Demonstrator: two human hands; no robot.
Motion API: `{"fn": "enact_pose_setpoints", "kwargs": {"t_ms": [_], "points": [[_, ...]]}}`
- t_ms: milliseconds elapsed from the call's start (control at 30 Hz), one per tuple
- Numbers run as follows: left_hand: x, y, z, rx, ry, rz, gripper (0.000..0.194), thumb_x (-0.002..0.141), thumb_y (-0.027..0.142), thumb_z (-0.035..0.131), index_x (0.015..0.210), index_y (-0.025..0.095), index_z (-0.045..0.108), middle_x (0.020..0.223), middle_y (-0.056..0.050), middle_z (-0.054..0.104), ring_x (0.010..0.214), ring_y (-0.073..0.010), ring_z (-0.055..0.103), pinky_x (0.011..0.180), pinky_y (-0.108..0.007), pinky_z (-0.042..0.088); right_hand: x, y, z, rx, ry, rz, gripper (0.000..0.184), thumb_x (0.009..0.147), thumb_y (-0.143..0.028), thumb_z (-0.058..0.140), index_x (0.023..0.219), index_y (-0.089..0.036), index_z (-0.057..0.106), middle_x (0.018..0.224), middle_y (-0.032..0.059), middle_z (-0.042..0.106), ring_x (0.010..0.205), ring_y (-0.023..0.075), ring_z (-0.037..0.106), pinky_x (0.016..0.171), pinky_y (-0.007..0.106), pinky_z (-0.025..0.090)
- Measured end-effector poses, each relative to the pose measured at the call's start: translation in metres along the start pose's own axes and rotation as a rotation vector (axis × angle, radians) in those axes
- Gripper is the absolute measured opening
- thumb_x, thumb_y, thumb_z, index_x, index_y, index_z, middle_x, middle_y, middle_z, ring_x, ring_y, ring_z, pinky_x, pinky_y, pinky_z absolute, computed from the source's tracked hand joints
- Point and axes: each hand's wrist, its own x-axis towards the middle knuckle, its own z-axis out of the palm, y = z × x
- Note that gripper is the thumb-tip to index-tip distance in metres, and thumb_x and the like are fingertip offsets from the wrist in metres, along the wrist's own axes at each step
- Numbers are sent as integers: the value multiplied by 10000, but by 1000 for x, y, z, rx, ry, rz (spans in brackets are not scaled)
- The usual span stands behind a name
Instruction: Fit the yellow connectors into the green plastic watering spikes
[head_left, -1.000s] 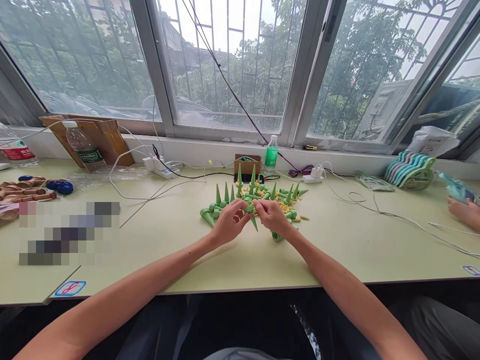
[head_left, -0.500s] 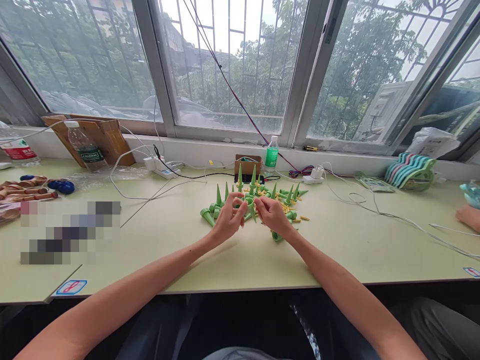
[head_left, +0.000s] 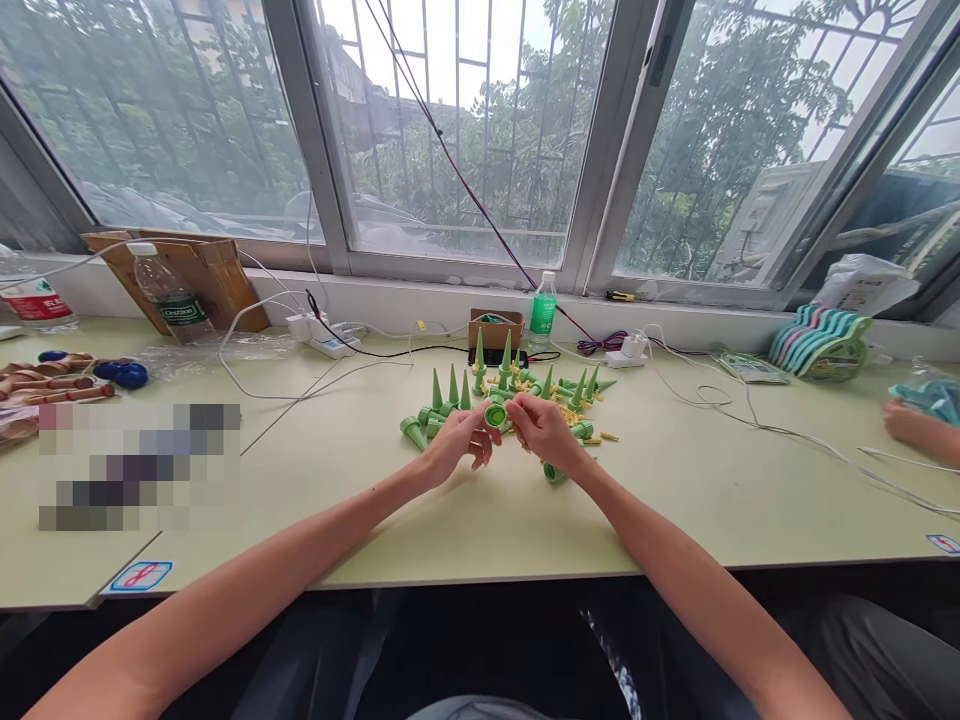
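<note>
My left hand (head_left: 463, 440) is closed around a green plastic plant-watering spike (head_left: 495, 415), its round hollow end turned toward me. Right beside that rim, my right hand (head_left: 541, 428) is in a pinch; whatever lies between its fingertips is too small or hidden to name. Behind both hands several green spikes (head_left: 435, 389) stand point-up, and others (head_left: 413, 433) lie on their sides. Small yellow pieces (head_left: 609, 436) are scattered among them. One more green spike (head_left: 553, 472) lies under my right wrist, open end toward me.
A small cardboard box (head_left: 496, 327) and a green-labelled bottle (head_left: 543, 308) stand behind the pile. White cables (head_left: 795, 436) cross the table on the right, near hangers (head_left: 821, 342). Another person's hand (head_left: 921, 432) holds something blue at the right edge. Wooden-handled items (head_left: 60, 378) lie left.
The spike in my left hand has turned so that its open end faces me, and my left fingers have shifted lower around it. My right hand has barely moved. The other person's hand came further in.
</note>
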Motion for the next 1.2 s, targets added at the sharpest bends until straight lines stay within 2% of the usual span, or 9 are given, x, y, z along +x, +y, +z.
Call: {"fn": "enact_pose_setpoints", "kwargs": {"t_ms": [100,300,533,900,1100,1200], "points": [[0,0,0,-22,4,-13,497,837,594,551,726,111,587,702,-69,610,425,-92,504,364,-220,344,0,-2,0,40,-25,6,445,938,-605,384,733,-214,435,500,-48,464,431,100,411,458,236,337],[0,0,0,-38,-7,-20,445,854,577,548,809,135,566,519,0,513,429,-115,507,375,-215,344,0,-5,0,104,-44,-1,389,942,-583,398,796,-225,436,468,-73,467,366,93,405,434,227,338],[-3,1,1,25,-14,39,430,798,538,656,979,161,552,619,25,537,447,-91,524,365,-195,348,0,-4,0,62,-66,-26,390,944,-564,411,766,-218,429,457,-73,433,387,89,388,447,220,320],[-3,-3,1,108,73,157,404,766,490,704,973,180,549,784,11,571,418,-54,516,350,-197,357,0,-1,1,-9,-38,-14,437,941,-586,390,707,-218,391,480,-57,390,439,96,349,464,231,286],[-1,-6,-1,173,102,207,409,772,469,707,1002,182,528,662,49,546,389,-51,481,371,-193,353,1,3,2,-68,-2,-29,475,951,-577,375,652,-208,359,480,-46,370,465,99,341,479,237,273],[-1,-8,-2,208,109,227,410,775,468,701,1014,186,524,673,47,543,397,-55,485,365,-191,349,1,3,2,-80,-3,-32,479,969,-555,344,650,-201,393,483,-42,374,466,99,342,487,240,273]]}}
